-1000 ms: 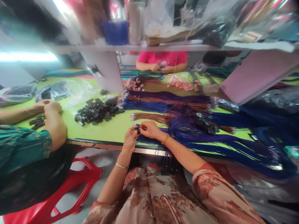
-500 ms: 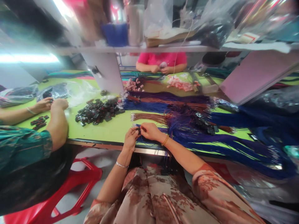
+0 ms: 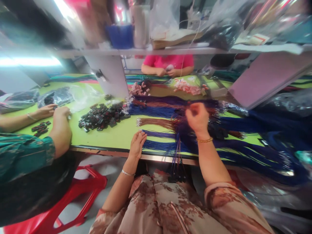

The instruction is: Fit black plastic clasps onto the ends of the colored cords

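My left hand [image 3: 138, 144] rests at the table's front edge, fingers stretched out beside the tips of a thin bundle of blue-violet wires [image 3: 159, 133]. Nothing shows in its fingers. My right hand [image 3: 198, 118] is raised over the tangled purple and blue wires, slightly blurred, with thumb and fingers curled together; what they hold, if anything, I cannot make out. Close to its wrist lie black connectors [image 3: 220, 131] on the wires. Brown wires [image 3: 156, 123] with silvery ends lie between my hands. A heap of black connectors [image 3: 101, 117] is to the left.
A co-worker's hands [image 3: 57, 112] work at the left, near a few dark connectors [image 3: 41, 128]. Another person in pink [image 3: 168, 65] sits across the table. A loaded shelf [image 3: 143, 51] spans overhead. A red stool [image 3: 85, 185] stands at lower left. Wires hang over the front edge.
My hands were together at a small black connector. My right hand has moved away, up and to the right, over the wires. My left hand has stayed, its fingers loosened and the connector gone from it.
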A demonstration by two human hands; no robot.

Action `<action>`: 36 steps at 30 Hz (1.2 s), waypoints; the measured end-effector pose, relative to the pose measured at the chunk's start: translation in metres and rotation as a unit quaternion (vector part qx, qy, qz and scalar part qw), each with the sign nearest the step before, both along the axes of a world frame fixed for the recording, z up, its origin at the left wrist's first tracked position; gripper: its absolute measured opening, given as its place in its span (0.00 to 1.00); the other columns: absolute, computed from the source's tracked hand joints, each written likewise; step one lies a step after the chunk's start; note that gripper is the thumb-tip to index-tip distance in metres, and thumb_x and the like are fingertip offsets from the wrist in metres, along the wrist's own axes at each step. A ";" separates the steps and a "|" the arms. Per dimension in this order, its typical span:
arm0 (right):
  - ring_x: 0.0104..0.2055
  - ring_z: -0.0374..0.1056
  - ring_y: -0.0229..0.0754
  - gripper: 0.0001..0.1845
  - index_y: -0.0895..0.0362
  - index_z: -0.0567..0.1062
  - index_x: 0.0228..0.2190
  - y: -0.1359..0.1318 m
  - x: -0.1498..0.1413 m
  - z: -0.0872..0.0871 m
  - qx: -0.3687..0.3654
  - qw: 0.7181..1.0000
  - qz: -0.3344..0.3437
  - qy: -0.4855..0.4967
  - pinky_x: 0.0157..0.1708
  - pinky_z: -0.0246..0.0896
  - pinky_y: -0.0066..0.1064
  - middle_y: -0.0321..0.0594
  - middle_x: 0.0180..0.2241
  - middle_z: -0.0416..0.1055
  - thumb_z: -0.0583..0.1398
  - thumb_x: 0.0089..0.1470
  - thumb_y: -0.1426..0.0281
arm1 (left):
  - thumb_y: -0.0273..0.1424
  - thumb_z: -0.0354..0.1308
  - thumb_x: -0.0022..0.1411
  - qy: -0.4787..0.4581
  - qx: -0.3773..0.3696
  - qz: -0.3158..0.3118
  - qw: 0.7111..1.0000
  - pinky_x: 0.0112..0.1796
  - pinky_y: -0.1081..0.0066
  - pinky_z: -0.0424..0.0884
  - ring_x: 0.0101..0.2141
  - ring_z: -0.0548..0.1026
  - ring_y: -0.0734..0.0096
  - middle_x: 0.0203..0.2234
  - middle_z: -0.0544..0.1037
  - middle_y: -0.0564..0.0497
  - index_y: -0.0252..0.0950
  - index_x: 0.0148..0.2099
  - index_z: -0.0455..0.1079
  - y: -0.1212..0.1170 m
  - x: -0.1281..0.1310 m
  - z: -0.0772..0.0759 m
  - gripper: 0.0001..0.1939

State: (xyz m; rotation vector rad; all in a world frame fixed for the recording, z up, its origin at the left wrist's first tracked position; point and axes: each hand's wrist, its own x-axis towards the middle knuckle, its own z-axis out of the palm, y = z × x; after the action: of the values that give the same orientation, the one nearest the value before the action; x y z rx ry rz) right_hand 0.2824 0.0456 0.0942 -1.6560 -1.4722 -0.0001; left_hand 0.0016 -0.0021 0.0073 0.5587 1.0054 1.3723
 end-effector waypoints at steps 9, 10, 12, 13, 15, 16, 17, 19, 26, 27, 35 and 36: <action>0.37 0.70 0.52 0.21 0.65 0.70 0.42 0.006 0.066 -0.033 -0.266 0.938 -0.187 -0.116 0.37 0.61 0.39 0.55 0.34 0.72 0.55 0.54 0.60 | 0.38 0.62 0.58 0.008 0.007 0.000 1.000 0.54 0.61 0.65 0.44 0.76 0.67 0.42 0.75 0.44 0.35 0.47 0.69 -0.003 0.003 0.000 0.17; 0.38 0.69 0.52 0.24 0.65 0.69 0.43 0.003 0.062 -0.029 -0.238 0.944 -0.194 -0.118 0.37 0.61 0.39 0.55 0.35 0.71 0.55 0.53 0.58 | 0.38 0.61 0.58 0.016 0.014 0.003 1.000 0.54 0.60 0.66 0.44 0.76 0.67 0.42 0.76 0.43 0.35 0.47 0.69 -0.002 0.000 0.001 0.17; 0.39 0.68 0.52 0.25 0.64 0.69 0.45 -0.005 0.050 -0.017 -0.152 0.960 -0.197 -0.124 0.39 0.60 0.39 0.55 0.38 0.71 0.55 0.53 0.57 | 0.39 0.61 0.58 0.055 0.043 0.023 0.997 0.53 0.59 0.66 0.45 0.76 0.65 0.43 0.76 0.42 0.35 0.47 0.69 0.002 -0.011 0.004 0.18; 0.40 0.68 0.51 0.23 0.63 0.69 0.44 -0.010 0.042 -0.011 -0.107 0.970 -0.180 -0.125 0.40 0.60 0.39 0.53 0.39 0.71 0.54 0.55 0.58 | 0.38 0.60 0.58 0.094 0.066 0.040 0.993 0.54 0.58 0.66 0.46 0.75 0.64 0.44 0.76 0.42 0.35 0.48 0.69 0.006 -0.021 0.006 0.18; 0.39 0.67 0.47 0.16 0.60 0.71 0.41 -0.021 0.020 -0.001 -0.048 0.990 -0.074 -0.114 0.41 0.60 0.36 0.49 0.38 0.71 0.52 0.58 0.61 | 0.36 0.57 0.59 0.231 0.114 0.087 0.962 0.55 0.57 0.64 0.50 0.72 0.61 0.48 0.74 0.41 0.36 0.50 0.68 0.019 -0.048 0.010 0.17; 0.38 0.67 0.44 0.14 0.58 0.72 0.38 -0.026 0.007 0.002 -0.041 0.994 0.014 -0.102 0.40 0.60 0.34 0.46 0.36 0.72 0.52 0.58 0.63 | 0.33 0.56 0.60 0.334 0.131 0.106 0.927 0.57 0.56 0.61 0.53 0.70 0.59 0.50 0.73 0.40 0.35 0.51 0.68 0.028 -0.063 0.012 0.17; 0.36 0.67 0.42 0.13 0.57 0.72 0.35 -0.031 -0.007 0.002 -0.047 0.989 0.113 -0.088 0.39 0.60 0.32 0.44 0.35 0.72 0.52 0.59 0.64 | 0.31 0.54 0.60 0.433 0.138 0.118 0.883 0.59 0.54 0.58 0.55 0.67 0.57 0.53 0.71 0.39 0.34 0.52 0.68 0.037 -0.079 0.013 0.18; 0.35 0.67 0.40 0.11 0.57 0.73 0.33 -0.039 -0.037 -0.004 -0.083 0.947 0.300 -0.076 0.38 0.60 0.30 0.42 0.33 0.73 0.53 0.58 0.66 | 0.25 0.52 0.57 0.584 0.136 0.121 0.791 0.62 0.52 0.50 0.61 0.58 0.53 0.58 0.65 0.36 0.32 0.56 0.65 0.057 -0.108 0.012 0.23; 0.35 0.66 0.40 0.10 0.58 0.75 0.37 -0.044 -0.109 -0.047 -0.206 0.854 0.427 -0.216 0.34 0.54 0.28 0.43 0.36 0.71 0.59 0.56 0.64 | 0.19 0.48 0.50 0.729 0.128 0.032 0.672 0.56 0.51 0.57 0.56 0.64 0.47 0.54 0.68 0.33 0.28 0.58 0.63 0.074 -0.140 -0.002 0.30; 0.35 0.66 0.40 0.10 0.57 0.74 0.37 -0.044 -0.113 -0.050 -0.216 0.851 0.418 -0.233 0.33 0.53 0.28 0.44 0.37 0.71 0.59 0.56 0.65 | 0.19 0.48 0.51 0.730 0.127 0.035 0.671 0.55 0.52 0.59 0.55 0.65 0.47 0.53 0.69 0.34 0.29 0.57 0.64 0.070 -0.138 -0.003 0.29; 0.34 0.66 0.39 0.08 0.58 0.72 0.34 -0.044 -0.117 -0.053 -0.229 0.842 0.415 -0.257 0.32 0.49 0.29 0.42 0.34 0.72 0.53 0.58 0.73 | 0.24 0.51 0.56 0.717 0.121 0.087 0.681 0.51 0.52 0.61 0.48 0.69 0.48 0.46 0.75 0.36 0.31 0.60 0.62 0.052 -0.125 0.002 0.28; 0.34 0.66 0.39 0.08 0.58 0.72 0.35 -0.044 -0.117 -0.053 -0.231 0.843 0.411 -0.258 0.32 0.49 0.29 0.42 0.34 0.72 0.52 0.59 0.73 | 0.25 0.52 0.56 0.717 0.118 0.090 0.682 0.50 0.53 0.62 0.47 0.69 0.48 0.45 0.76 0.37 0.31 0.59 0.63 0.051 -0.126 0.002 0.27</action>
State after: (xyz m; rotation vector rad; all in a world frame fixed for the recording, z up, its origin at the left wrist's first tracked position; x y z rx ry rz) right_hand 0.1656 0.0015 0.0415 -1.2736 -2.6844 0.4465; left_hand -0.1239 0.0492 0.0098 1.9384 2.1532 1.0513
